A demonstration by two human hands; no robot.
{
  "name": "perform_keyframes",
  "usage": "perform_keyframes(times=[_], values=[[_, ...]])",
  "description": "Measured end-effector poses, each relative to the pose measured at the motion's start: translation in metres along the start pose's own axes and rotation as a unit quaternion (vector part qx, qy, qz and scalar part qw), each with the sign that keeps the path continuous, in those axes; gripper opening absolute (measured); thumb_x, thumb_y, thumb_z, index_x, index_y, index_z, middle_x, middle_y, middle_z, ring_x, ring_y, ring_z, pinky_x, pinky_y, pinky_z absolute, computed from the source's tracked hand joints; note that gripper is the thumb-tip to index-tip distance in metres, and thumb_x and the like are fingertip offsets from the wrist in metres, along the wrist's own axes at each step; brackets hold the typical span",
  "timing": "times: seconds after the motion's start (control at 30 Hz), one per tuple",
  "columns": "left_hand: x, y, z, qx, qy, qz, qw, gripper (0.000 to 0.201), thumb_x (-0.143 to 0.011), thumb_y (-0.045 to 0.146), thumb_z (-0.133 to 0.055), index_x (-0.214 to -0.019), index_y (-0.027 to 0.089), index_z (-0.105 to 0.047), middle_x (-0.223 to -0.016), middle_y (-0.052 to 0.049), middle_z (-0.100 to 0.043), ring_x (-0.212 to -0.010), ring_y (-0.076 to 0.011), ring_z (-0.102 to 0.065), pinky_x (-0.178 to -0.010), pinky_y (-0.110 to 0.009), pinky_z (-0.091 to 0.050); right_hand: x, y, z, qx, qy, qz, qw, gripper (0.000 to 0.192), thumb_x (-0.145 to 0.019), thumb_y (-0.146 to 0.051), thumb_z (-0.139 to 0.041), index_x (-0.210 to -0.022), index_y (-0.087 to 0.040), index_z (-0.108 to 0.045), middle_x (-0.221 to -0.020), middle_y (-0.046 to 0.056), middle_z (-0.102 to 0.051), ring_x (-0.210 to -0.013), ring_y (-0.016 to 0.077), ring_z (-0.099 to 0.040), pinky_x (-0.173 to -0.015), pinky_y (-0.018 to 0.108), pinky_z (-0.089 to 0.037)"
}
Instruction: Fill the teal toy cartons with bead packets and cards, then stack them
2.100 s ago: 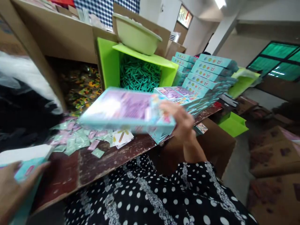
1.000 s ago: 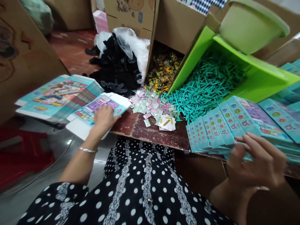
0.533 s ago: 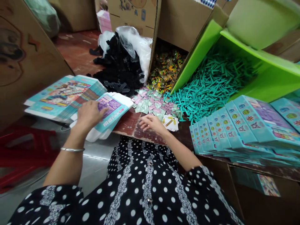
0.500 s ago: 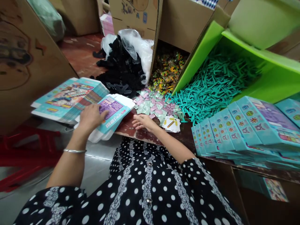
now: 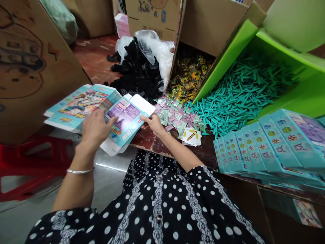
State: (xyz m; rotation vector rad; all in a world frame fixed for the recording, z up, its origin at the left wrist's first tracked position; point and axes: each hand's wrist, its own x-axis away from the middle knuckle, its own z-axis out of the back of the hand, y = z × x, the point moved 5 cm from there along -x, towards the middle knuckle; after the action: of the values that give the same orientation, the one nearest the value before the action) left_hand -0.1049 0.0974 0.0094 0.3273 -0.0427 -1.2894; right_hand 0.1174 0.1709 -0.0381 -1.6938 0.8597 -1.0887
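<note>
**Both hands on a flat, unfolded carton**

A flattened teal carton (image 5: 125, 123) with a purple printed panel and white flaps is held between the two hands, tilted over the near edge of the wooden table (image 5: 152, 142). The left hand (image 5: 95, 127) lies across its left part, thumb pressed on the printed face and fingers curled beneath. The right hand (image 5: 153, 123) pinches the carton's right edge near the white flap, fingertips closed on the card.

Just left of the left hand, a stack of more flat cartons (image 5: 78, 105) rests partly under the held one. Just beyond the right hand lies a scatter of small pink and green sachets (image 5: 175, 115), and right of that hand sits a small pile of white cards with a pickaxe picture (image 5: 191, 135). Farther right, a fanned row of closed teal boxes (image 5: 266, 145) leans along the table. Beyond the sachets, teal sticks (image 5: 241, 91) spill from a tipped green bin (image 5: 291, 67), next to colourful packets (image 5: 189, 78) and a white bag of black pieces (image 5: 142, 67).
</note>
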Motion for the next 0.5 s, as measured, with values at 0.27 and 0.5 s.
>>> perform_keyframes(times=[0.27,0.5], values=[[0.012,0.028,0.044,0.233,0.047,0.01,0.971,0.051,-0.107,0.06,-0.04,-0.077,0.022,-0.054,-0.075,-0.004,-0.055,-0.075,-0.0219,-0.051,-0.075,-0.034,-0.045,0.106,-0.072,-0.001,0.073,-0.114,0.194,0.971,0.051,-0.077,-0.061,-0.095,-0.097,-0.019,-0.075,-0.098,0.007,-0.081,-0.082,0.0197,-0.075,-0.071,0.032,-0.069],[0.046,0.086,0.0,0.447,-0.07,-0.009,0.892,0.068,-0.1,0.081,-0.047,-0.076,0.021,-0.069,-0.076,-0.009,-0.072,-0.081,-0.0299,-0.067,-0.072,-0.038,-0.056,0.169,-0.082,-0.002,0.153,-0.25,0.192,0.936,0.058,-0.066,-0.051,-0.103,-0.108,-0.019,-0.078,-0.109,0.008,-0.082,-0.107,0.0274,-0.076,-0.098,0.041,-0.068]])
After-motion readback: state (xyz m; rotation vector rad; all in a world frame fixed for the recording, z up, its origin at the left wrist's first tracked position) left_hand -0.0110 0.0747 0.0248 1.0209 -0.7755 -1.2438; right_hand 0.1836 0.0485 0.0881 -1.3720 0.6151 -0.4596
